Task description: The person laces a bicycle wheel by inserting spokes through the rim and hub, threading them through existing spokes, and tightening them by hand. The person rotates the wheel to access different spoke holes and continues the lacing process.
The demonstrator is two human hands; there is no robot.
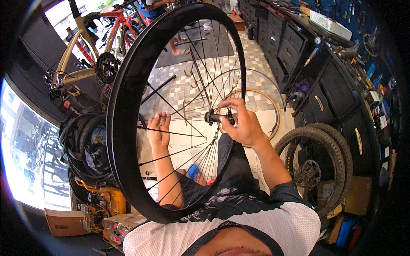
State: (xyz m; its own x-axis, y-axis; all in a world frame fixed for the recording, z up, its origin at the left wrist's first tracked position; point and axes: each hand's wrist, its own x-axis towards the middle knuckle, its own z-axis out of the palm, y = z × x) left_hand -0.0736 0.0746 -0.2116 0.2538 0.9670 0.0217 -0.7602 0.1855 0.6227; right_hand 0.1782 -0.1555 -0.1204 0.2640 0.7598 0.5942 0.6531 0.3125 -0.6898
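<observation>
A black deep-section bicycle wheel rim stands upright before me, leaning against my body, with thin black spokes running to its middle. The black hub is between the thumb and fingers of my right hand, which grips it from the right. Seen through the spokes, my left hand is raised left of the hub, palm toward me. Its fingers are bent and pressed together; whatever is between them is too fine to make out. Some spokes cross close to this hand.
Bicycles stand at the left, above a pile of black tyres and a yellow machine. Knobbly-tyred wheels lean at the right beside dark drawer cabinets. A tan-edged tyre lies on the floor. Another person is at the far end.
</observation>
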